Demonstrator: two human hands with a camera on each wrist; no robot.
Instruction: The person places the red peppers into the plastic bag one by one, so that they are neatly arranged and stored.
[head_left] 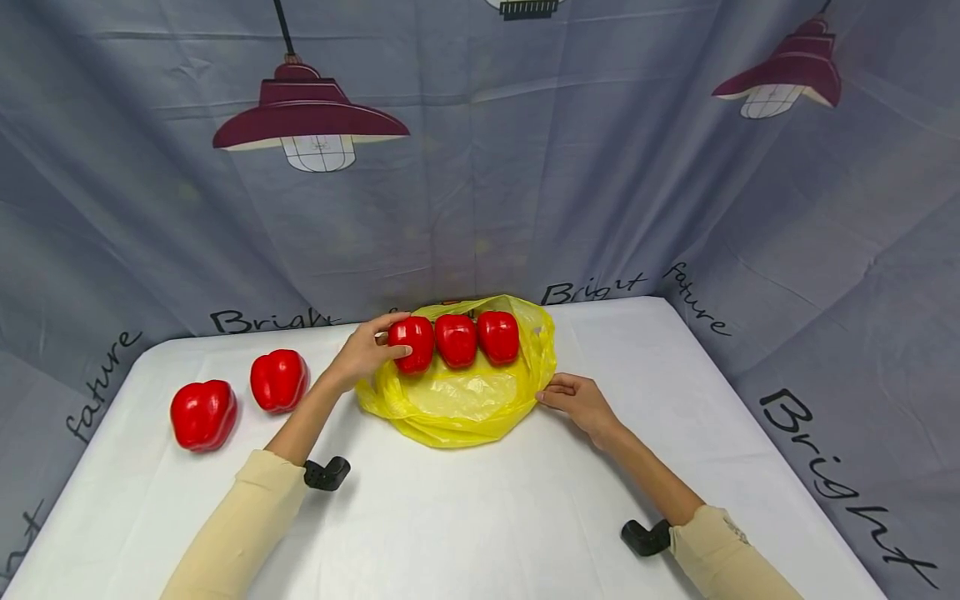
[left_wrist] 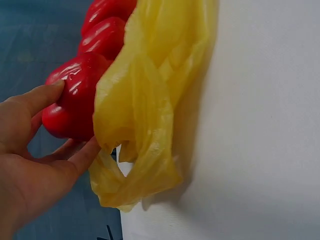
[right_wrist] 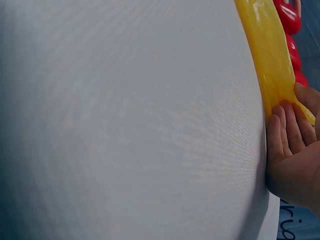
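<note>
A yellow plastic bag (head_left: 465,408) lies spread on the table with its mouth wide. Three red bell peppers stand in a row along its back part: a left one (head_left: 417,333), a middle one (head_left: 456,340) and a right one (head_left: 498,337). My left hand (head_left: 365,354) grips the left pepper, thumb on one side and fingers on the other; the left wrist view shows this pepper (left_wrist: 75,97) beside the bag's rim. With thumb and fingers my right hand (head_left: 579,404) pinches the bag's right edge, and the right wrist view shows the bag (right_wrist: 272,60) between them.
Two more red bell peppers, a nearer one (head_left: 203,415) and a farther one (head_left: 279,380), sit left of my left forearm. White cloth (head_left: 480,517) covers the table. A grey printed curtain (head_left: 480,183) hangs close behind its back edge.
</note>
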